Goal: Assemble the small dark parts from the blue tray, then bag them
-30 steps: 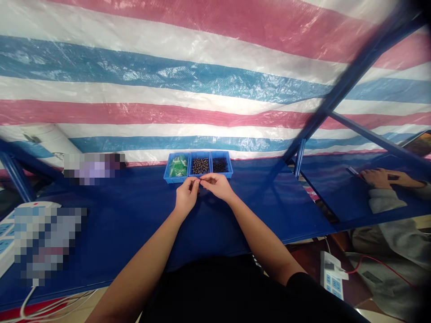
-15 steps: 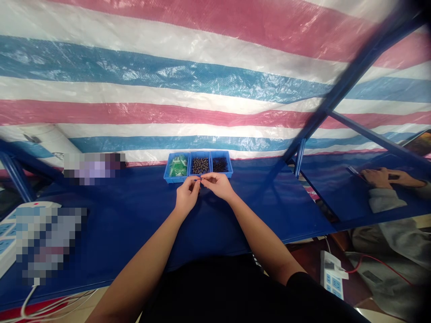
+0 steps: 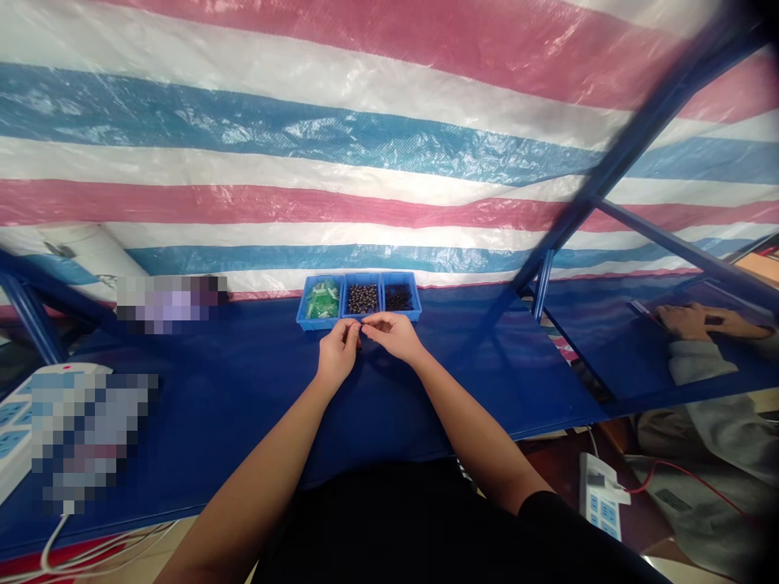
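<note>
- Hands come first: the left hand (image 3: 337,353) and the right hand (image 3: 397,336) meet tip to tip over the blue cloth (image 3: 243,389).
- Room to move: bare cloth lies wide open to the left of the pinch, to the right of it, and back toward the body.
- Only the far side is tight. The front walls of three bins stand just past the fingertips.
- Off to the right of the pinch, well apart, a blue metal post (image 3: 541,296) stands at the table's end.
- Grip: both hands are closed narrow, with thumb and first finger pressed on a tiny piece (image 3: 360,326).
- That tiny piece sits right between the two sets of fingertips, too small to tell its shape or colour.
- Bins, all blue: the left bin (image 3: 322,301) holds green and white bits, just past the left hand.
- The middle bin (image 3: 363,298) holds dark brown bits — straight past the pinch.
- The right bin (image 3: 399,297) holds black bits, just past the right hand.
- The cloth is smooth and a bit shiny.
- A striped sheet (image 3: 304,138) — red, white and blue — hangs behind the bins like a wall.
- Far right of the pinch, another person's hands (image 3: 690,321) lie on the next table.
- A white power strip (image 3: 600,503) lies on the floor, low on the right.
</note>
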Demonstrator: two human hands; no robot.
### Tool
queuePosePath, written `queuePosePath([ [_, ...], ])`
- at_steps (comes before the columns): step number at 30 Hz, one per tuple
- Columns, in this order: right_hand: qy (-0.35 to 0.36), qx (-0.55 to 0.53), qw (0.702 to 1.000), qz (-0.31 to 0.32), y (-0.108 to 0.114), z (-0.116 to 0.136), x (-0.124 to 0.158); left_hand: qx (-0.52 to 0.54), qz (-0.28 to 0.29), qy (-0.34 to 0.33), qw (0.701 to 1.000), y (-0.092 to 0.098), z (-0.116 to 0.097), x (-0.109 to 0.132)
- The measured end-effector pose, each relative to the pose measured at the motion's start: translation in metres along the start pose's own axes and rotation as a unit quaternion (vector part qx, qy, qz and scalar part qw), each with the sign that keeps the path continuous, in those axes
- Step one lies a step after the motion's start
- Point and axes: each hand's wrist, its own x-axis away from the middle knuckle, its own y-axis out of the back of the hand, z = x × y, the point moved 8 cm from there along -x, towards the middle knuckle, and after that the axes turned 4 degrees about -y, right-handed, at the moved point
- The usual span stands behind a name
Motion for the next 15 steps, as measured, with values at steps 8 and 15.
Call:
queuePosePath([
  [8, -0.006, -0.043, 0.999, -0.008, 0.0017, 0.0009, -0.0011, 0.035, 0.001, 0.009, 0.999, -0.0007, -0.0018, 0.0010],
  [15, -0.003, -0.035, 0.999, -0.004, 0.0011, 0.0046, 0.0005, 0.011, -0.017, -0.002, 1.000, 0.0025, -0.0015, 0.0003],
])
